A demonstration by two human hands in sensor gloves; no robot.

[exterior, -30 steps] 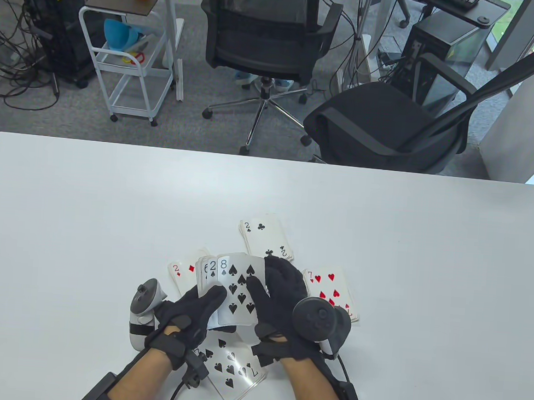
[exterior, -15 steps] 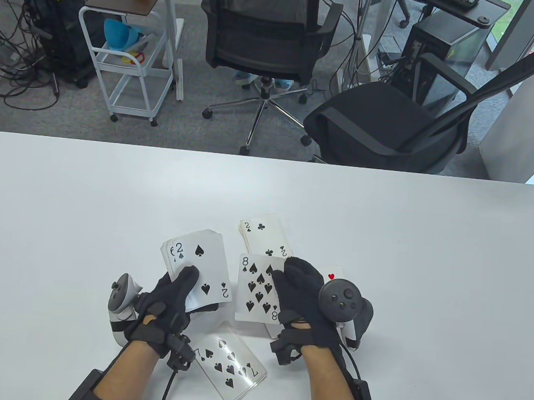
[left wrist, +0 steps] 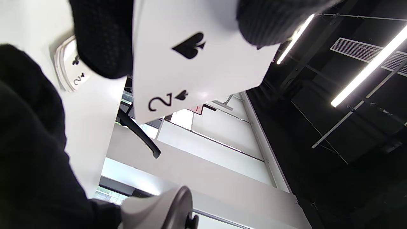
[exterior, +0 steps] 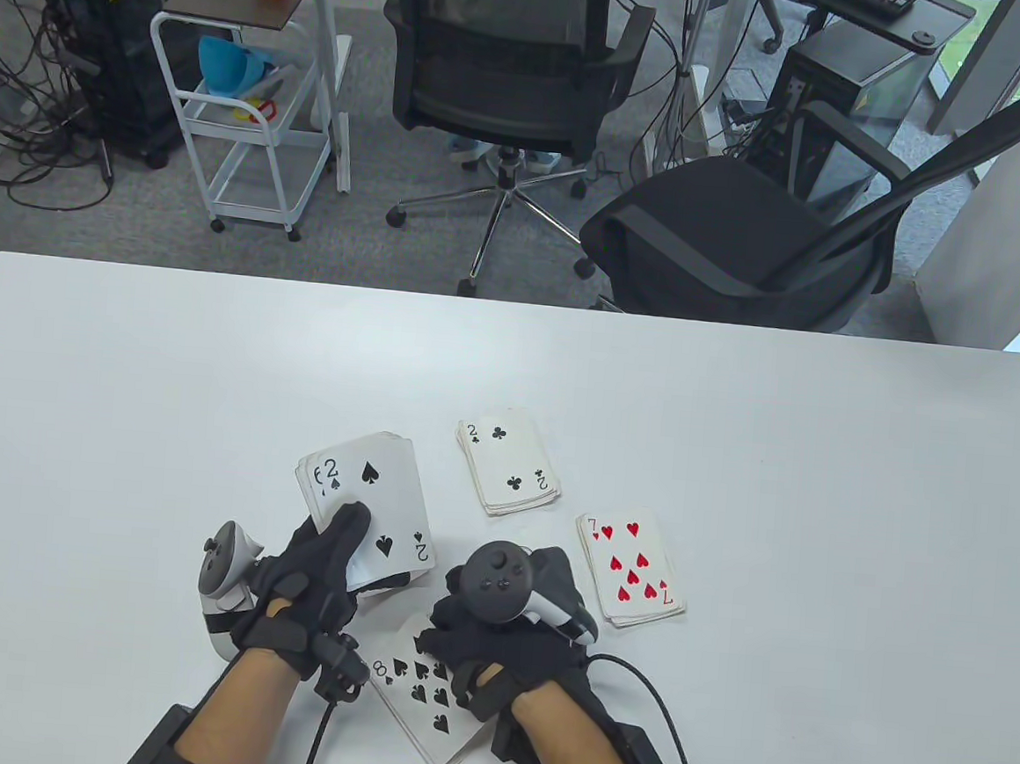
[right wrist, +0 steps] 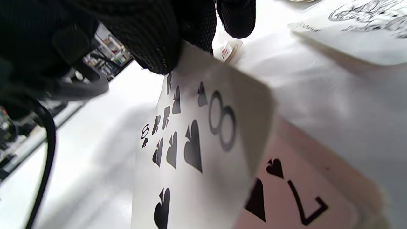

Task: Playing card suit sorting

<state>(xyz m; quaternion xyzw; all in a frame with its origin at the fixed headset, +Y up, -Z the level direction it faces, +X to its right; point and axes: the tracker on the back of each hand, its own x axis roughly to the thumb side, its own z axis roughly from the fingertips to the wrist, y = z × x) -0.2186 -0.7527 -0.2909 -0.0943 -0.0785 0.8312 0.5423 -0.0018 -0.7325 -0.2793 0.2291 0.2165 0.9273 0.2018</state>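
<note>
nearest the tabletop's front edge point(exterior: 82, 322), the right hand point(exterior: 490, 641) was turned palm down over the spade pile point(exterior: 434, 724), its fingers pinching the 8 of spades point(right wrist: 187, 143). the right wrist view showed that card tilted, one end lifted, with a 7 of spades point(right wrist: 295, 197) showing face up just beneath it. the card seemed about to be laid on its own suit, which would explain the low, flat hand.

just left of it and a little farther in, the left hand point(exterior: 318, 574) gripped the unsorted deck point(exterior: 368, 503) face up, thumb across the face, fingers curled underneath. the 2 of spades point(left wrist: 190, 63) was on top, and the corner index of another card, too cropped to read surely, peeked out at its left edge. held slightly fanned like this, the next card could be read and drawn off; being a spade, it would likely belong on the same near pile.

farther in and to the right lay the heart pile point(exterior: 632, 568), a 7 of hearts uppermost, apart from the hands. beyond it, nearer the middle of the tabletop, sat the club pile point(exterior: 507, 470) with a 2 of clubs on top. each pile lay apart from the others, so suits would not mix.
</note>
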